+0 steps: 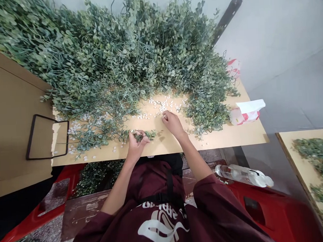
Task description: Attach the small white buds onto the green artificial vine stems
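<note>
one leafy sprig (152,135), gripped in the left hand (135,145), runs sideways near the front of the table (221,141); the right hand (174,124), curled, contents unclear, is nearer the white pieces (164,106) beyond.

A pink-and-white tissue packet (246,117) lies at right, a clear bottle (241,174) and red stool (284,212) below.
</note>
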Action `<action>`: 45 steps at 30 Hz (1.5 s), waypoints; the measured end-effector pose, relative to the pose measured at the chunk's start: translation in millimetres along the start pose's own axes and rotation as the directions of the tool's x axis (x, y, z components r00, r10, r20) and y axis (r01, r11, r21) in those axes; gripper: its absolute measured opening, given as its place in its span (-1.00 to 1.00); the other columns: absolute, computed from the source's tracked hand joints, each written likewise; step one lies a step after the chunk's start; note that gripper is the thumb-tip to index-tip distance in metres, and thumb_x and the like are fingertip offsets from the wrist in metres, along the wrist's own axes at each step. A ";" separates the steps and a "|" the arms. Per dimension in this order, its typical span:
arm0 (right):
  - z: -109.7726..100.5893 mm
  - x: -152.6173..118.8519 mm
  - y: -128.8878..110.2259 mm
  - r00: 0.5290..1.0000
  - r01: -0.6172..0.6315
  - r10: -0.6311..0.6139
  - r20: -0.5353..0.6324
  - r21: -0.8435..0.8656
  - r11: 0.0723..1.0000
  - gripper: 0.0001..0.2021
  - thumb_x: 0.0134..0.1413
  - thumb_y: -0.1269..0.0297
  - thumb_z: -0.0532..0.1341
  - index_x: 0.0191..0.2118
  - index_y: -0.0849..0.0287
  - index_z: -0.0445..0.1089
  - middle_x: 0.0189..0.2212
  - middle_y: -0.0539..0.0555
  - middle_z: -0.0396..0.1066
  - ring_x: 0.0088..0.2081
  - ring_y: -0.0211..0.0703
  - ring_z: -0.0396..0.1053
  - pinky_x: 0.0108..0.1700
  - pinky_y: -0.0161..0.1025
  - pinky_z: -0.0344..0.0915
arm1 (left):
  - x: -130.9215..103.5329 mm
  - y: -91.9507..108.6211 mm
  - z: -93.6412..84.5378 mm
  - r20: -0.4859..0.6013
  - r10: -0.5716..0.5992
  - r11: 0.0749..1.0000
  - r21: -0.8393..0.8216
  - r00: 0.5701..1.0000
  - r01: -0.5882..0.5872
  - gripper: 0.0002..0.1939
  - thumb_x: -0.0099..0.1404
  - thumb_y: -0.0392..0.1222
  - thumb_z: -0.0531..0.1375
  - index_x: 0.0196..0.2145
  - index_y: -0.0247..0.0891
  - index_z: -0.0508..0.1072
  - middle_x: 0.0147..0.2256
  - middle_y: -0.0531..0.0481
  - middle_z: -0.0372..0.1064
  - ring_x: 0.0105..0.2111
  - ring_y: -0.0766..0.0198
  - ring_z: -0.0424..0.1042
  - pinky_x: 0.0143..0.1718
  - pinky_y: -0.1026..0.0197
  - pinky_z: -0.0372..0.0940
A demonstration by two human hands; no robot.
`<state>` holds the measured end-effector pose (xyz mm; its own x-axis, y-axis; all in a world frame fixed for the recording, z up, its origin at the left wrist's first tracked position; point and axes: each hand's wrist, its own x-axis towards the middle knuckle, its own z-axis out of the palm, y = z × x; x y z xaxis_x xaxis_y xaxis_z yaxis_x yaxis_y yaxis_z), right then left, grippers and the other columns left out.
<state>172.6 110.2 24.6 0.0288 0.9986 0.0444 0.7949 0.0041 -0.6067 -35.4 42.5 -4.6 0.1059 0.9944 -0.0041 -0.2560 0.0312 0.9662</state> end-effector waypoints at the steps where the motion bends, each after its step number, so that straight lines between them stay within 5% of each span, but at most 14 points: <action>1: 0.6 2.6 -0.3 1.000 -0.008 0.009 0.006 -0.033 0.999 -0.84 0.13 0.41 0.10 -0.20 0.18 0.39 -0.44 0.04 0.34 -0.36 -0.13 0.27 -0.27 -0.26 0.13 | 0.2 -0.5 0.3 -0.002 0.004 0.999 0.039 1.000 -0.004 -0.54 0.17 -0.03 0.32 -0.26 -0.14 0.05 -0.23 0.07 0.25 -0.33 0.38 0.42 -0.27 0.25 0.39; 7: -2.5 1.8 -2.4 0.999 -0.046 0.046 0.015 -0.012 0.999 -0.91 0.12 0.41 0.08 -0.33 0.15 0.32 -0.49 0.03 0.34 -0.41 -0.13 0.27 -0.34 -0.26 0.10 | 0.3 2.2 3.3 -0.026 -0.052 0.992 0.112 0.998 0.055 -0.56 0.17 -0.10 0.30 -0.32 -0.16 0.03 -0.14 -0.02 0.36 -0.31 0.32 0.52 -0.20 0.17 0.43; 11: -8.5 -14.6 -5.5 0.998 -0.059 0.065 -0.017 0.239 0.969 -0.93 0.14 0.31 0.11 -0.34 0.13 0.31 -0.48 0.00 0.35 -0.42 -0.18 0.31 -0.34 -0.27 0.19 | 0.4 4.8 4.9 -0.001 -0.113 0.990 0.080 0.994 0.112 -0.59 0.23 -0.05 0.25 -0.36 -0.16 0.01 -0.01 -0.15 0.38 -0.27 0.24 0.57 -0.18 0.11 0.46; 15: -7.2 -42.7 -21.0 0.993 -0.108 0.052 0.104 0.662 0.741 -0.85 0.13 0.16 0.20 -0.32 0.12 0.31 -0.50 -0.03 0.35 -0.50 -0.25 0.33 -0.43 -0.29 0.30 | 2.2 3.1 3.4 0.025 -0.083 0.996 0.042 0.996 0.082 -0.61 0.25 -0.07 0.23 -0.38 -0.16 0.00 -0.05 -0.15 0.41 -0.21 0.21 0.56 -0.12 0.04 0.45; 18: 1.8 -61.9 -35.2 0.971 -0.160 -0.050 0.232 0.797 0.583 -0.77 0.09 0.09 0.27 -0.29 0.14 0.34 -0.50 -0.02 0.38 -0.49 -0.24 0.38 -0.42 -0.28 0.37 | 4.8 1.5 0.1 0.026 -0.021 0.998 0.062 0.999 0.020 -0.64 0.23 -0.17 0.23 -0.37 -0.17 0.02 -0.19 -0.04 0.44 -0.31 0.30 0.52 -0.16 0.12 0.42; 24: 28.7 -69.1 -35.3 0.961 -0.213 -0.043 0.275 0.824 0.525 -0.76 0.09 0.09 0.29 -0.29 0.16 0.36 -0.44 0.00 0.42 -0.40 -0.23 0.45 -0.30 -0.27 0.40 | 6.6 -0.3 -7.8 0.060 0.051 0.999 -0.012 0.997 -0.051 -0.66 0.18 -0.25 0.27 -0.30 -0.17 0.10 -0.35 0.11 0.29 -0.32 0.39 0.35 -0.21 0.29 0.32; 31: 41.1 -64.3 -20.5 0.961 -0.229 -0.015 0.276 0.828 0.512 -0.75 0.08 0.08 0.30 -0.30 0.17 0.36 -0.42 0.00 0.44 -0.39 -0.26 0.46 -0.31 -0.31 0.41 | 5.3 -0.5 -8.0 0.069 -0.011 0.999 -0.045 0.998 0.014 -0.58 0.13 -0.11 0.33 -0.26 -0.14 0.11 -0.38 0.15 0.14 -0.27 0.35 0.39 -0.01 0.13 0.33; 41: 38.0 -67.1 -22.1 0.970 -0.205 -0.018 0.243 0.852 0.482 -0.78 0.08 0.11 0.30 -0.30 0.16 0.38 -0.42 -0.01 0.42 -0.40 -0.26 0.41 -0.27 -0.29 0.38 | 6.6 0.9 -5.9 0.086 -0.117 0.935 0.345 0.989 0.080 -0.62 0.22 0.00 0.27 -0.07 -0.24 0.41 -0.16 -0.08 0.43 -0.25 0.25 0.44 -0.24 0.25 0.36; 45: 37.9 -68.9 -21.5 0.976 -0.186 -0.014 0.218 0.862 0.472 -0.79 0.08 0.13 0.30 -0.29 0.15 0.39 -0.42 -0.01 0.42 -0.40 -0.25 0.40 -0.27 -0.28 0.38 | 6.7 4.7 -1.8 0.132 -0.016 0.887 0.459 0.991 -0.047 -0.72 0.25 -0.05 0.24 -0.13 -0.23 0.50 -0.14 -0.08 0.46 -0.15 0.18 0.44 -0.09 0.17 0.33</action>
<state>130.5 43.3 4.5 -0.1153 0.9859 -0.1215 -0.1520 -0.1384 -0.9787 -37.7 49.5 -0.6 0.2359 0.9717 0.0149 0.2085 -0.0656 0.9758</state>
